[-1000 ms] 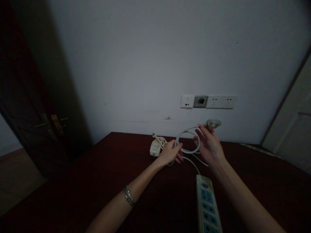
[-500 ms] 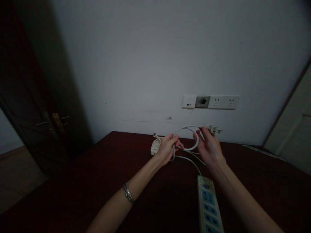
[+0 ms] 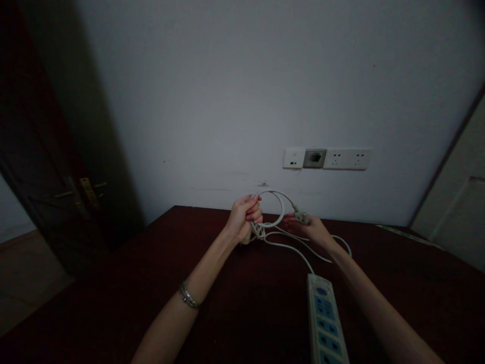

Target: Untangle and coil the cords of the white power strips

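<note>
My left hand [image 3: 244, 218] is closed around a loop of white power cord [image 3: 281, 207] above the far part of the table. The cord's free end curves to the right and ends in a pale plug [image 3: 302, 217]. My right hand [image 3: 316, 231] is beside that plug, fingers stretched to the left with the plug overlapping them; a firm hold on it is not visible. More cord lies on the table between and below the hands, one length running to a white power strip [image 3: 328, 318] with blue sockets at the front. A pale object is mostly hidden behind my left hand.
The dark red table [image 3: 182, 263] meets a white wall bearing a row of sockets [image 3: 346, 158]. A dark door [image 3: 49, 192] with a brass handle stands at left, and a pale panel [image 3: 462, 202] at right. A thin strip [image 3: 409, 236] lies along the table's back right.
My left hand has moved left and up with the cord loop. My right hand has shifted left and turned, its fingers straighter. The plug has swung left and down.
</note>
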{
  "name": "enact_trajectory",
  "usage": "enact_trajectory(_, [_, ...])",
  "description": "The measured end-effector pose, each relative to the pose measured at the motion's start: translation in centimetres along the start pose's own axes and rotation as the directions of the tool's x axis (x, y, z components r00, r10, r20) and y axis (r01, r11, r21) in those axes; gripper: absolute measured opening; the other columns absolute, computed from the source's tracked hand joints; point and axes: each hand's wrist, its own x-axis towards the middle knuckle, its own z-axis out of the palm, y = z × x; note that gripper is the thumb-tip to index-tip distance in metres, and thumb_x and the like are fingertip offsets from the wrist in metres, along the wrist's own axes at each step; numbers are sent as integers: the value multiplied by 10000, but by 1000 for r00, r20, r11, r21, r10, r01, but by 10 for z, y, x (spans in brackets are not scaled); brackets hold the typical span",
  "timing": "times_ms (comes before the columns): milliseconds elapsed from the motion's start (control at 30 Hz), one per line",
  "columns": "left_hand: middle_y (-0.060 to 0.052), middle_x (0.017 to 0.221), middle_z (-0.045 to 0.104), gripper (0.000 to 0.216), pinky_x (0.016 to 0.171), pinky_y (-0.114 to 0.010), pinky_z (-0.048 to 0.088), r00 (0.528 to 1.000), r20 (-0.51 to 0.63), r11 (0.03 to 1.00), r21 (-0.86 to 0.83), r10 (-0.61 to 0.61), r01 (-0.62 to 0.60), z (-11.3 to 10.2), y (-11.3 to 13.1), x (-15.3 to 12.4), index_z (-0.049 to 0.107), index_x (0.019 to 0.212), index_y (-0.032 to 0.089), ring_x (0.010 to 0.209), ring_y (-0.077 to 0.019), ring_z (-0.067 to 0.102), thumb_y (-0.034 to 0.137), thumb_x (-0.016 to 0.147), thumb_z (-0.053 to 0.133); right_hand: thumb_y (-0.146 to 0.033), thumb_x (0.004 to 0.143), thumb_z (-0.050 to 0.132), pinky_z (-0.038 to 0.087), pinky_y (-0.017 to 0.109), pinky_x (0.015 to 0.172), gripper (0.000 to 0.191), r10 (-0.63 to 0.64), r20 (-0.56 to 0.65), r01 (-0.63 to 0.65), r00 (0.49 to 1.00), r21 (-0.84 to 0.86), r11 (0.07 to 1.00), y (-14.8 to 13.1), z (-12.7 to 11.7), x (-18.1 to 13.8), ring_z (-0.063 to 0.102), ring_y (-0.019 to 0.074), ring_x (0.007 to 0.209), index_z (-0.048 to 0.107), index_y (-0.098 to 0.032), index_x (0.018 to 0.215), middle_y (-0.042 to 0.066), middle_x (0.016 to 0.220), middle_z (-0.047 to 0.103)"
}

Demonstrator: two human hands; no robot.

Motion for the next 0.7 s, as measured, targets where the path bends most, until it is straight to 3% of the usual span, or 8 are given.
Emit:
enact_trajectory(100, [109,467,199,109,367,-164,186,986,86,980,149,-143,129,-1,11,-4,565,779,115,373,-15,149,221,785,589,-238,630,753,549,294,715,221,-13,-130,21,991,58,998,-17,-11,1,667,170,729,674,-172,825,58,806,712])
enact_trajectory(167, [104,460,213,115,361,-172,161,957,134,941,259,-259,218,1,14,-7,581,772,110,370,-13,156,224,782,590,-249,649,745,539,279,750,206,11,-110,1,994,103,995,-35,-7,-6,670,168,767,671,-171,825,70,824,712])
enact_trajectory(267, [98,452,251,117,354,-179,132,921,147,885,365,-362,289,5,13,-10,581,768,123,364,-13,173,236,763,612,-421,768,633,529,291,737,291,133,161,-143,978,55,988,-60,14,-27,661,162,738,657,-144,852,98,815,700])
enact_trajectory(333, [93,450,291,138,349,-179,125,916,123,858,415,-382,303,9,11,-12,574,758,128,363,-12,182,253,747,631,-515,809,542,520,304,704,414,195,391,-198,900,-33,980,-70,31,-41,644,155,682,643,-121,881,99,758,685])
enact_trajectory(400, [93,447,315,170,349,-174,151,923,105,842,458,-370,285,12,9,-13,576,759,123,362,-12,196,283,748,633,-500,784,587,501,275,637,390,191,464,-151,865,-122,981,-74,46,-50,611,133,610,625,-125,885,47,643,646])
enact_trajectory(467, [84,449,359,210,365,-171,222,943,109,837,500,-314,221,13,8,-12,586,791,119,364,-20,261,324,760,624,-470,747,642,479,247,589,341,125,418,-91,900,-101,991,-74,56,-53,540,98,521,603,-140,824,-27,522,542])
enact_trajectory(600, [8,579,542,313,496,-211,392,977,129,848,524,-167,76,5,4,-8,603,861,111,494,-78,498,412,774,599,-430,740,662,471,252,536,303,14,321,-56,947,123,991,-76,59,-50,319,46,405,526,-163,690,-100,458,323])
enact_trajectory(700, [-49,664,601,399,608,-268,442,972,169,890,451,-161,69,-12,-6,-2,619,856,92,593,-122,566,480,795,545,-368,764,655,426,219,474,257,-54,290,-37,955,297,954,-81,51,-49,227,41,403,511,-169,690,-112,459,234])
